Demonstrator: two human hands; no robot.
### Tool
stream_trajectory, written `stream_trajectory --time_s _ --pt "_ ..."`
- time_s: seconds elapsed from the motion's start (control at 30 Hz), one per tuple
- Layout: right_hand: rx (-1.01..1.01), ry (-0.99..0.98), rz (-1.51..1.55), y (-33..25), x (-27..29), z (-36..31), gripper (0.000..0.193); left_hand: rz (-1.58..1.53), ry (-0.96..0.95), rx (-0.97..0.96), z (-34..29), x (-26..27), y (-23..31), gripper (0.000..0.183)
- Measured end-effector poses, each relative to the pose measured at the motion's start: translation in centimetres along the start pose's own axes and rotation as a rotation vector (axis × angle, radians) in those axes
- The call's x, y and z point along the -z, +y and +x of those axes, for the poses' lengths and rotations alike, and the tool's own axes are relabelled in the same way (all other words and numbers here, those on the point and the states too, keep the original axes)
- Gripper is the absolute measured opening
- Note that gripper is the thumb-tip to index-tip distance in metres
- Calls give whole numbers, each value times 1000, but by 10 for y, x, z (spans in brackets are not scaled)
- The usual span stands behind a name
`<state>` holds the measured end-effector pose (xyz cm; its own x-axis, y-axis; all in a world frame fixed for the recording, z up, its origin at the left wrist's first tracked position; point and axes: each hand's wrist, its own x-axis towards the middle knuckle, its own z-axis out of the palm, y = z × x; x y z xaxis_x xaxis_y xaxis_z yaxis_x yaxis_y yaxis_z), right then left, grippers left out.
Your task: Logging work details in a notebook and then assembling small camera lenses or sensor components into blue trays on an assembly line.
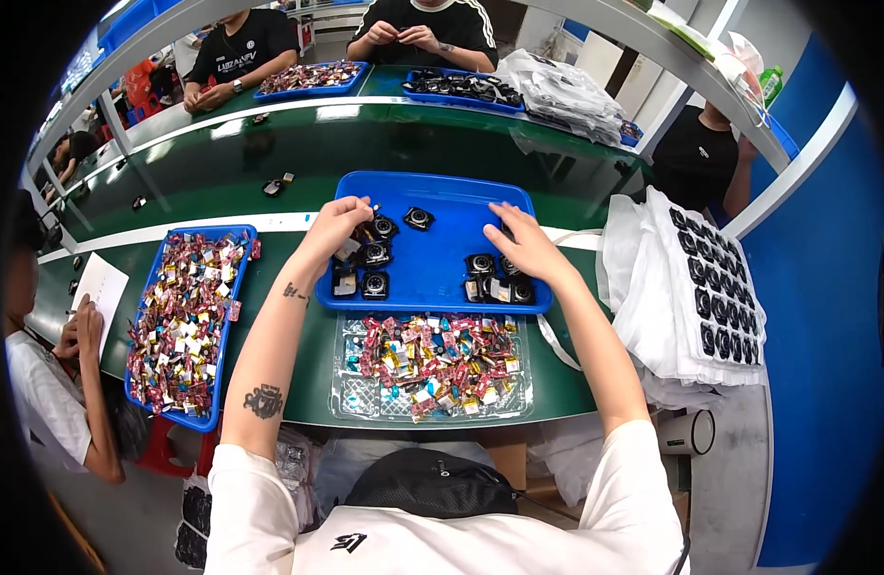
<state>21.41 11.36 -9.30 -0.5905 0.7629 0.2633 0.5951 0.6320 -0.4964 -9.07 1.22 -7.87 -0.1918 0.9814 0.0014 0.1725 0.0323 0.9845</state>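
A shallow blue tray (442, 206) lies before me with several small black housings inside, each with a round, dial-like face. My left hand (341, 230) is over the tray's left side, fingers bent together beside a black housing (382, 227); something tiny shows at the fingertips, too small to name. Another black housing (419, 218) sits apart, just right of that hand. Over the tray's right side, my right hand (526, 244) has its fingers stretched out and apart, just above a group of black housings (480, 264). Its palm partly covers one of them.
Nearer me, a clear plastic tray (338, 383) holds many small red boards. A blue tray (245, 316) of similar parts stands left, beside a person writing on paper (99, 292). At right are stacked white trays (643, 278) with black housings. People work across the green bench (413, 134).
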Motion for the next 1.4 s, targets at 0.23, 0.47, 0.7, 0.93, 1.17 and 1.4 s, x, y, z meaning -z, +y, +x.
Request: stream_trajectory --time_s 0.23,0.47,0.7,0.93,1.17,1.4 --pt "189 -146 29 -47 -6 -8 42 67 -217 -9 -14 -20 6 13" --pt "409 -2 53 -38 -33 65 35 -302 -124 -175 -4 -19 57 13" --pt "236 -136 -287 -67 -38 83 38 -193 -35 -389 -27 -22 104 17" --pt "46 -105 700 -74 -4 68 30 -199 -58 -598 -45 -26 120 11" --pt "18 -155 1678 -121 25 45 45 -255 31 -518 -49 -34 113 10" --pt "51 106 1334 -142 21 33 30 -49 247 -537 -36 -51 103 11"
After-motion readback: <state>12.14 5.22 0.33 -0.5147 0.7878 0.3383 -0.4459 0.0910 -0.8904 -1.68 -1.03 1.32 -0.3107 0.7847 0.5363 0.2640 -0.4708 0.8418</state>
